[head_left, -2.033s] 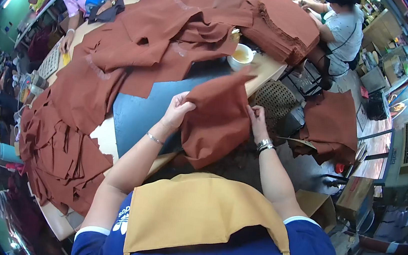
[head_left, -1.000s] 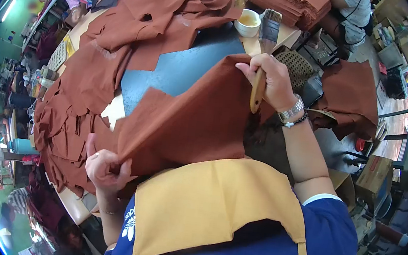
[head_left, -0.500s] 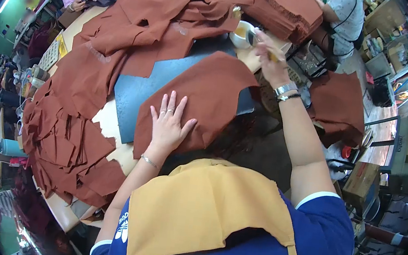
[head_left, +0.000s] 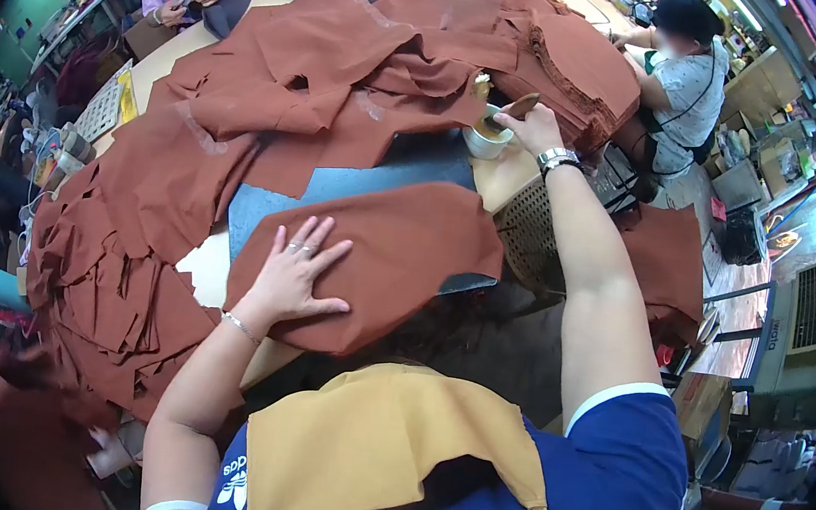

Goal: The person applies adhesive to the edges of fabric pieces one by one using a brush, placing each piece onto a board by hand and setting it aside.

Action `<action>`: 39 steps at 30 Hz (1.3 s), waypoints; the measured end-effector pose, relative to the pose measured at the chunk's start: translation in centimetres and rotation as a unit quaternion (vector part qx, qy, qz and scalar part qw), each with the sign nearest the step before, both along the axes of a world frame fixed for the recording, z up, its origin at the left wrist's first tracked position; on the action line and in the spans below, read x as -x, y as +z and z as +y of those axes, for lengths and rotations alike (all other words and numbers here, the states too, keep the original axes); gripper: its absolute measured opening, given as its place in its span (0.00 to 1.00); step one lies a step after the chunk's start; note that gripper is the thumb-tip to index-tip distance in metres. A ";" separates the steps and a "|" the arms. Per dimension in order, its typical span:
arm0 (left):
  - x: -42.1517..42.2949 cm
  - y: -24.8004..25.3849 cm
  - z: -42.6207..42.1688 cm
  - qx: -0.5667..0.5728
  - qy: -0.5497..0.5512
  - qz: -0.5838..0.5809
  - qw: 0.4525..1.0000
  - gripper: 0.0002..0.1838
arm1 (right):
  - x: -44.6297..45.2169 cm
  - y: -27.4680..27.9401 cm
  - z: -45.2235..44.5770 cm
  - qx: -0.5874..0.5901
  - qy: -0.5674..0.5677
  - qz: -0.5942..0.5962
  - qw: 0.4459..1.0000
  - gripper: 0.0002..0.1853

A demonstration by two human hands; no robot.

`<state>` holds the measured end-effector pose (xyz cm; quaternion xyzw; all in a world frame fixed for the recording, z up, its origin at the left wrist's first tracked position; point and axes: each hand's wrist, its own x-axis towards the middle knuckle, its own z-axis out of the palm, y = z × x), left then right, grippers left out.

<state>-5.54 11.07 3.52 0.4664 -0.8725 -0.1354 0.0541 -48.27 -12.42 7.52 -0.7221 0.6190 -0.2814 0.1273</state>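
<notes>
I see the brown cloth piece [head_left: 399, 244] on the blue board [head_left: 336, 183], left hand [head_left: 298, 278] spread flat over it; right hand [head_left: 535, 129] grasps the brush [head_left: 523, 105] in the white cup [head_left: 486, 144]; cloth heaps [head_left: 126, 298] crowd left and far; one second ago, this piece was lifted

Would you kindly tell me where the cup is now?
In the head view, the cup stands on the table, above centre, just left of the right hand.

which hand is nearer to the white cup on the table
Right. The right hand is at the white cup's rim, holding a brush; the left hand is well away from it, spread flat on the brown cloth piece nearer the person's body.
</notes>
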 end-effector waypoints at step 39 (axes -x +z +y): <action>5.5 -1.6 -1.5 0.040 0.072 -0.040 0.996 0.54 | -4.5 -0.3 30.1 0.059 0.042 -0.180 0.981 0.07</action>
